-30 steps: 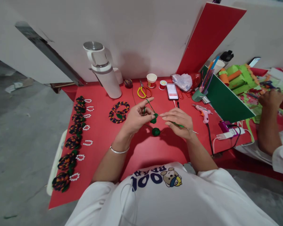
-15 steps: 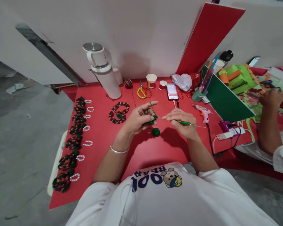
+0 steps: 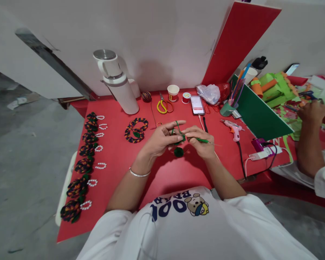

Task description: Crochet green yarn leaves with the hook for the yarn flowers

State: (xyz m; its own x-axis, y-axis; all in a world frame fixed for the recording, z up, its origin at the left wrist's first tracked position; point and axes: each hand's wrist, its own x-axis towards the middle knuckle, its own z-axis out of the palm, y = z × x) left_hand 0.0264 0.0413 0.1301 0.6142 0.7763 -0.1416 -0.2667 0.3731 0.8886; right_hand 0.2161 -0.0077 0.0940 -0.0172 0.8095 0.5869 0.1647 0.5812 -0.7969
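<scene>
My left hand (image 3: 165, 139) pinches a small green crocheted piece (image 3: 180, 139), with green yarn looped over its raised index finger. Close on its right, my right hand (image 3: 200, 141) is closed around a crochet hook with a green handle (image 3: 202, 140). The hook's tip is hidden at the green piece between the two hands. Just below the fingers a small green yarn ball (image 3: 178, 152) rests on the red table (image 3: 119, 151). A multicoloured braided loop (image 3: 136, 130) lies left of my left hand.
Several dark braided bundles (image 3: 83, 164) with bead loops line the left edge. Behind my hands are a white flask (image 3: 123, 94), scissors (image 3: 162, 106), a paper cup (image 3: 173, 93) and a phone (image 3: 197, 104). At right are a glue gun (image 3: 234, 129), a green board (image 3: 262, 112) and another person's hands.
My right hand has moved left with the hook, up against my left hand and the green piece. My left hand has shifted slightly right.
</scene>
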